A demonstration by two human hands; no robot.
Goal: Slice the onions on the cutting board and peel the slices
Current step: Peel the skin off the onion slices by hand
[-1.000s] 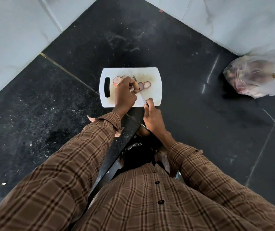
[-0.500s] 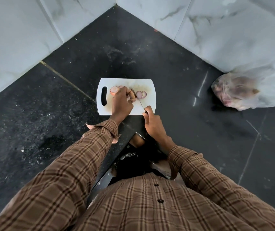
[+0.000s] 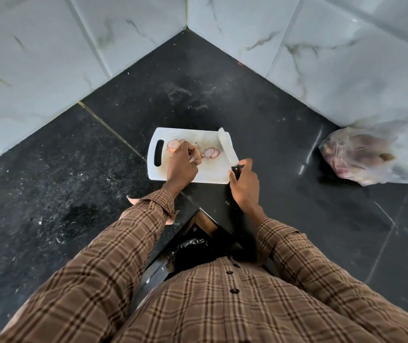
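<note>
A white cutting board (image 3: pixel 212 173) with a slot handle at its left lies on the black counter. My left hand (image 3: pixel 181 167) rests on the board's left half, fingers closed on a thin piece of onion. A cut onion half (image 3: pixel 173 145) sits just beyond that hand, cut face up. Pale pink onion slices (image 3: pixel 211 153) lie at mid-board. My right hand (image 3: pixel 245 185) grips the black handle of a knife (image 3: pixel 226 147), whose wide blade lies along the board's right edge, pointing away from me.
A clear plastic bag of onions (image 3: pixel 361 157) lies at the right against the marble wall. White marble walls (image 3: pixel 123 45) meet in a corner behind the board. The counter's front corner (image 3: pixel 200 211) sits just below my hands, with a dark bag under it.
My right hand has drawn the knife off the onion and swung it to the board's right edge. My left hand stays on the onion piece. The view has tilted up towards the wall corner.
</note>
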